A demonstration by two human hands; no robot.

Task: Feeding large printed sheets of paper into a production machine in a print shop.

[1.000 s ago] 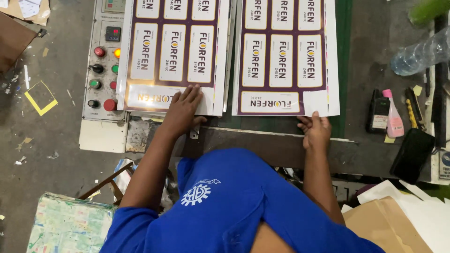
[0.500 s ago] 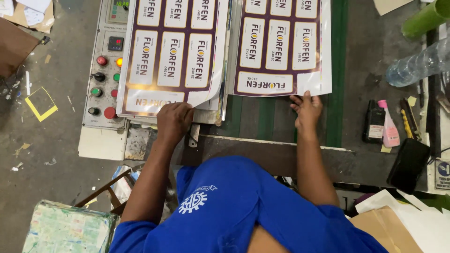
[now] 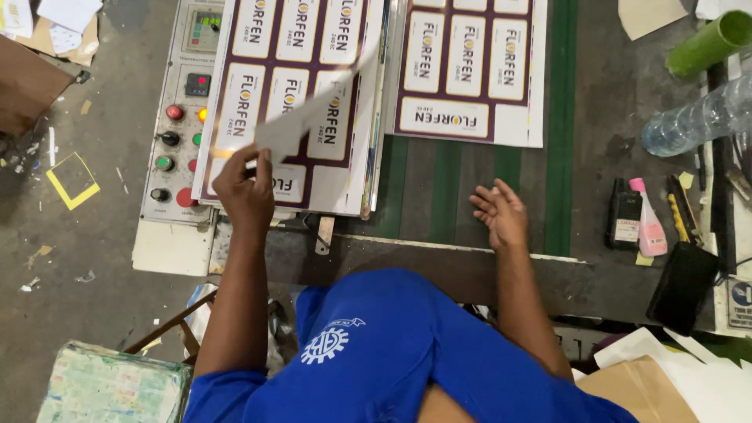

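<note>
While left hand [image 3: 244, 192] pinches a lifted sheet [image 3: 313, 110] edge, right hand [image 3: 501, 215] hovers open—empty.

Green belt [image 3: 560, 196] bare btwn sheets [image 3: 468, 70] & bottles [image 3: 638, 215]; sheet stack [image 3: 290, 110] blocks left.

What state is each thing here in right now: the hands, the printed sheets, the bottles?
Left hand: gripping a lifted sheet by its corner.
Right hand: open, palm up, holding nothing.
Stack of sheets: flat beneath the lifted one.
Far sheet: flat on the green belts.
Clear bottle: lying on its side.
Pink bottle: capped.
</note>
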